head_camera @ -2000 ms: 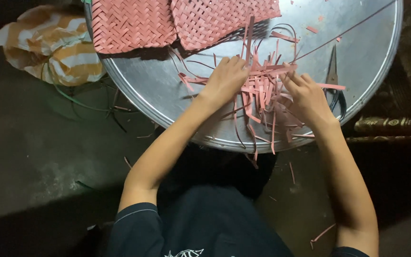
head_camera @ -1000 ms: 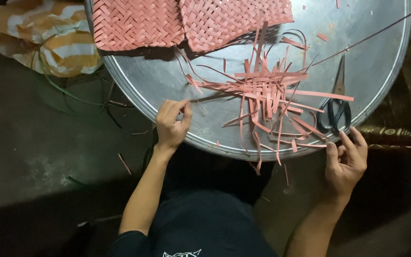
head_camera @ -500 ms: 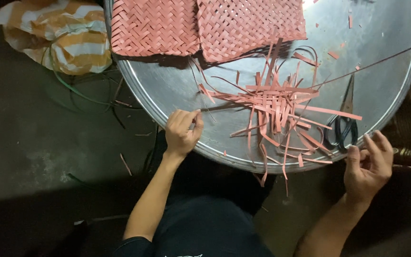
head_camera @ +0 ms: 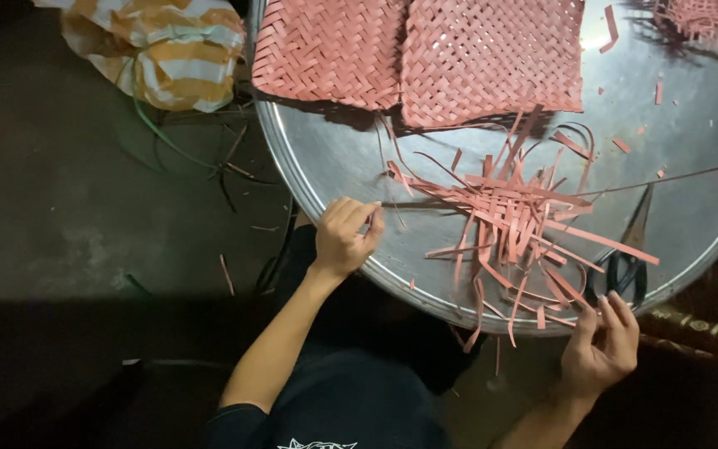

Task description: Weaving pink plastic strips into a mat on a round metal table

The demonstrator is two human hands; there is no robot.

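Black short-sleeved shirt, small white print on chest; forearms bare, no rings or watch visible

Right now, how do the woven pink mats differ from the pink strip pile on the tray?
The woven pink mats are tightly interlaced, flat squares; the pink strip pile is loose, with strips fanning out in all directions. The mats lie at the tray's far edge, the pile nearer the left hand and right hand. Both share the pink colour.

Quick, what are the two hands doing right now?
Left hand: curled at the tray rim; holding anything, cannot tell.
Right hand: open, empty, beside the scissors.
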